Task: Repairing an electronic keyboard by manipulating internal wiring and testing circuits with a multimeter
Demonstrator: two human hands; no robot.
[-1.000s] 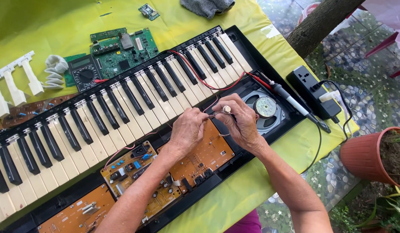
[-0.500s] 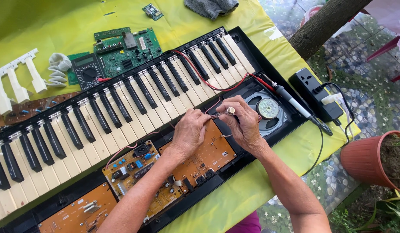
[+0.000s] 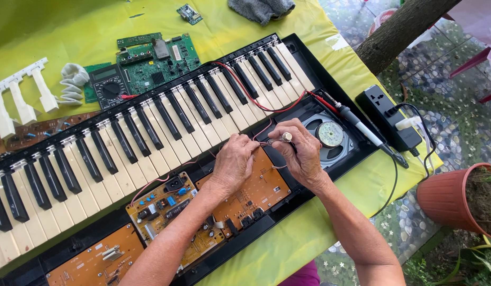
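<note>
An opened electronic keyboard (image 3: 150, 127) lies across a yellow-green cloth, its black and white keys on top and brown circuit boards (image 3: 245, 193) exposed along the near edge. Both hands meet over the right-hand board. My right hand (image 3: 301, 153) pinches a small round metal part with thin wires (image 3: 286, 137). My left hand (image 3: 236, 161) holds the wires just left of that part. A round speaker (image 3: 330, 134) sits in the case right of my hands.
A soldering iron (image 3: 362, 130) lies on the case's right end beside a black power strip (image 3: 388, 116). A green circuit board (image 3: 155, 58), a multimeter (image 3: 110, 87), loose white keys (image 3: 23, 103) and a grey cloth (image 3: 261, 8) lie beyond. A terracotta pot (image 3: 452, 196) stands at right.
Both hands stay at the same spot over the board with only slight finger shifts. The view has tilted a little.
</note>
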